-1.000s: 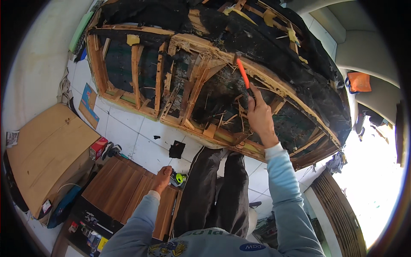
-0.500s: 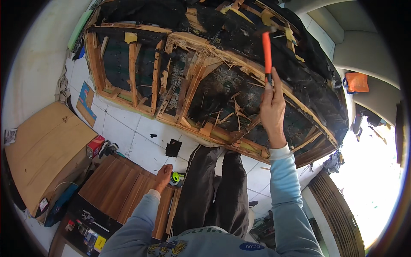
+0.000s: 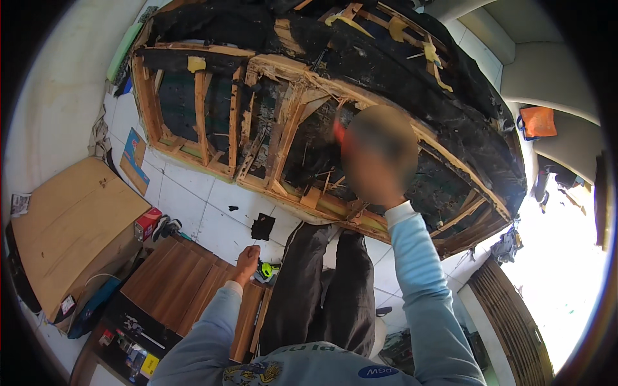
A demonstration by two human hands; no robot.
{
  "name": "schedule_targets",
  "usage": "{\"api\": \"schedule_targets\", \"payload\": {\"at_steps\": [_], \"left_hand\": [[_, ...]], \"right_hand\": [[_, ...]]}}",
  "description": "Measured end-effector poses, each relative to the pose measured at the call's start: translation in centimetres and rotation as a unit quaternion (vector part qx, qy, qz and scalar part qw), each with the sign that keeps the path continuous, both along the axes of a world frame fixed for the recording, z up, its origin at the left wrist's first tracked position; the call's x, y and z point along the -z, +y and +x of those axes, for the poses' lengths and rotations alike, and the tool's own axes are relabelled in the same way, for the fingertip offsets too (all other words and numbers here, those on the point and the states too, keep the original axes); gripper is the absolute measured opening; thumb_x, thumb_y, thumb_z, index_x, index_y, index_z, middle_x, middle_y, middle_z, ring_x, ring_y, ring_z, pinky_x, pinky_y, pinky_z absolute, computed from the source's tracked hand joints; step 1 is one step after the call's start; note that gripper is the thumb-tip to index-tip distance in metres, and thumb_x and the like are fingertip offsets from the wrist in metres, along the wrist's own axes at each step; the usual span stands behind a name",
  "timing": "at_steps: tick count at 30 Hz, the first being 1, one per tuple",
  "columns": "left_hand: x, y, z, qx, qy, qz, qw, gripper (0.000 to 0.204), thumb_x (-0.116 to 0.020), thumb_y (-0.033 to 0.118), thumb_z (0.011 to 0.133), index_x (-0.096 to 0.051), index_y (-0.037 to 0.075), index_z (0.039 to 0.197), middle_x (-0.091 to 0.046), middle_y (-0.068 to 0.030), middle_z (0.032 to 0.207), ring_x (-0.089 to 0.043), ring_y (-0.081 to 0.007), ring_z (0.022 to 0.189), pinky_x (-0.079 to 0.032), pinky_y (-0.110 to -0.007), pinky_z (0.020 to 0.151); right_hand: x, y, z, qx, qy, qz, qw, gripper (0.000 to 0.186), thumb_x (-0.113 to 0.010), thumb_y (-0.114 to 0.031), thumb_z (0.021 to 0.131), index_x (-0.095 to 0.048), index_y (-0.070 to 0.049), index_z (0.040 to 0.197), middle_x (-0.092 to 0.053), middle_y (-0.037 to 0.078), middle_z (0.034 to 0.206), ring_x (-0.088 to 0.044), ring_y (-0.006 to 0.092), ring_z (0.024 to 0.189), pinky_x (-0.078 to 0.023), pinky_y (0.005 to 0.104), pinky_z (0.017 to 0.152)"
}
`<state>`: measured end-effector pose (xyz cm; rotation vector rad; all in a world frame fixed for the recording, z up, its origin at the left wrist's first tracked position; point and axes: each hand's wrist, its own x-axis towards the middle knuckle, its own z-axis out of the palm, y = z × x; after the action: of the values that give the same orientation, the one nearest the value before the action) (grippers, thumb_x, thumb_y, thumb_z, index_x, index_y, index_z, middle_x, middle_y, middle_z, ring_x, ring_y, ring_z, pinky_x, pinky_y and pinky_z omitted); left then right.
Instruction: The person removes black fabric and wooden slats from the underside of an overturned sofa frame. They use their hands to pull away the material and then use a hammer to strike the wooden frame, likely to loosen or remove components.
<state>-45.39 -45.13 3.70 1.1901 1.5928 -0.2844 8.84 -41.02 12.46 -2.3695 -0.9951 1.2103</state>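
My right hand (image 3: 381, 185), largely lost in a blur, is over the middle of a broken wooden furniture frame (image 3: 293, 122), which has torn black fabric on it. It grips a hammer (image 3: 338, 130); only a smear of the orange handle shows, and its head cannot be made out. My left hand (image 3: 247, 262) is closed in a fist, low beside my left leg, above the edge of a brown wooden cabinet. Whatever it may hold is too small to name. A lime-green and black tool (image 3: 266, 271) lies right beside that fist.
On the tiled floor (image 3: 188, 184) lies a black scrap (image 3: 262, 226). A large cardboard box (image 3: 77, 225) stands at the left, near a red box (image 3: 148, 223) and the brown cabinet (image 3: 170, 283). Splintered wood and yellow foam (image 3: 432, 55) stick out of the frame. An orange bag (image 3: 538, 122) is at the right.
My right hand has swung down and to the left with the hammer, from over the black fabric to the frame's middle. The left hand has stayed nearly still. The view has shifted slightly.
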Motion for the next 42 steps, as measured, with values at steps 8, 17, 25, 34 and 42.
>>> {"api": "schedule_targets", "payload": {"at_steps": [8,17,25,34,42], "left_hand": [[1.4,11.0,25.2,-0.15,-0.286,-0.057,0.945,0.06,-0.062,0.05,0.104,-0.058,0.003,0.141,-0.065,-0.0093,0.137,-0.064,-0.0191,0.124,-0.052,-0.028,0.097],[-0.3,21.2,53.1,-0.186,-0.21,-0.168,0.945,0.091,-0.062,0.074,0.092,-0.05,0.003,0.147,-0.06,-0.0147,0.145,-0.062,-0.0307,0.122,-0.049,-0.05,0.106],[4.4,22.0,53.4,-0.076,-0.134,-0.089,0.984,0.046,-0.068,0.058,0.098,-0.068,0.017,0.119,-0.078,0.0005,0.106,-0.07,-0.0098,0.086,-0.051,-0.036,0.081],[1.3,15.3,46.8,0.009,-0.184,0.075,0.98,0.042,-0.056,0.042,0.109,-0.071,0.004,0.1,-0.076,-0.0067,0.086,-0.065,-0.011,0.063,-0.05,-0.026,0.06],[1.0,19.6,44.1,0.15,-0.064,0.448,0.879,0.051,-0.052,0.032,0.11,-0.051,-0.005,0.145,-0.059,-0.0238,0.141,-0.059,-0.0371,0.125,-0.045,-0.045,0.109]], "right_hand": [[-1.3,-8.9,-7.5,0.248,0.074,0.041,0.965,0.045,-0.048,-0.019,0.107,-0.048,-0.011,0.152,-0.069,0.032,0.117,-0.069,0.0485,0.103,-0.055,0.049,0.086],[-3.9,-19.8,-10.6,0.273,0.095,0.019,0.957,0.047,-0.052,-0.013,0.105,-0.051,-0.011,0.152,-0.071,0.023,0.103,-0.072,0.0328,0.09,-0.054,0.0388,0.083],[-3.7,-26.8,-11.5,0.401,0.091,0.068,0.909,0.049,-0.053,-0.013,0.106,-0.049,-0.011,0.155,-0.058,0.005,0.074,-0.054,0.0111,0.065,-0.048,0.0303,0.062],[-1.9,-25.4,4.2,0.331,-0.284,0.239,0.868,0.035,-0.066,-0.012,0.101,-0.059,-0.002,0.134,-0.071,0.022,0.113,-0.072,0.0394,0.102,-0.056,0.0424,0.085],[6.3,-14.1,24.0,0.342,-0.454,0.149,0.809,0.035,-0.064,-0.034,0.101,-0.063,-0.019,0.133,-0.072,0.008,0.116,-0.068,0.0341,0.107,-0.05,0.0482,0.085]]}}
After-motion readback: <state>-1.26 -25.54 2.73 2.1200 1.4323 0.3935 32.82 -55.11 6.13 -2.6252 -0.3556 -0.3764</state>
